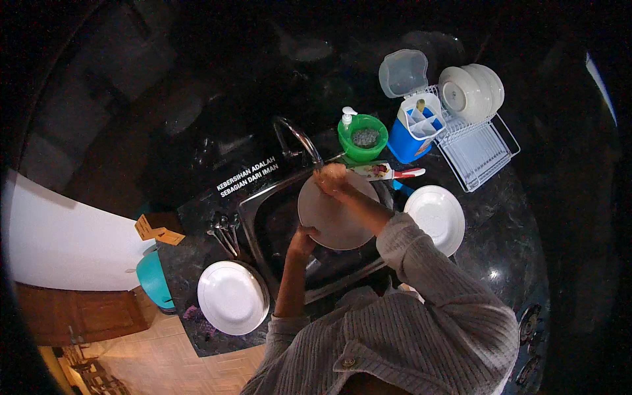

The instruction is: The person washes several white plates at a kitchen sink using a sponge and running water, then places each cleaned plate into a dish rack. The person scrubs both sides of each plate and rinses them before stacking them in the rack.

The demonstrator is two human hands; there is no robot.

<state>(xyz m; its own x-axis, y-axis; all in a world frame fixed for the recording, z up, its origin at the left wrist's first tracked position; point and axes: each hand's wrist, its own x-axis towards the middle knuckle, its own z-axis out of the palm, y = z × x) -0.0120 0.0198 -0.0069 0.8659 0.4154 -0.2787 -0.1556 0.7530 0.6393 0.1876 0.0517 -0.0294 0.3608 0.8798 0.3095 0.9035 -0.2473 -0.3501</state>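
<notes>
A round plate [340, 217] is held tilted over the steel sink [256, 237], beneath the curved chrome tap [301, 136]. My left hand [302, 242] grips the plate's lower left rim, with the thumb over its face. Near the upper edge, right under the spout, my right hand [332, 178] rests on the plate with its fingers bent. Whether that hand holds anything is hidden. A white plate [435, 217] lies to the right of the sink, and a stack of white plates [232, 296] stands to its left.
Behind the sink are a green bowl [363, 154] with a pump bottle and scourer, a knife with a red-and-white handle [409, 173], and a blue cutlery holder [407, 145]. A wire dish rack [474, 153] holds white bowls [466, 94]. Several spoons [224, 229] lie at left.
</notes>
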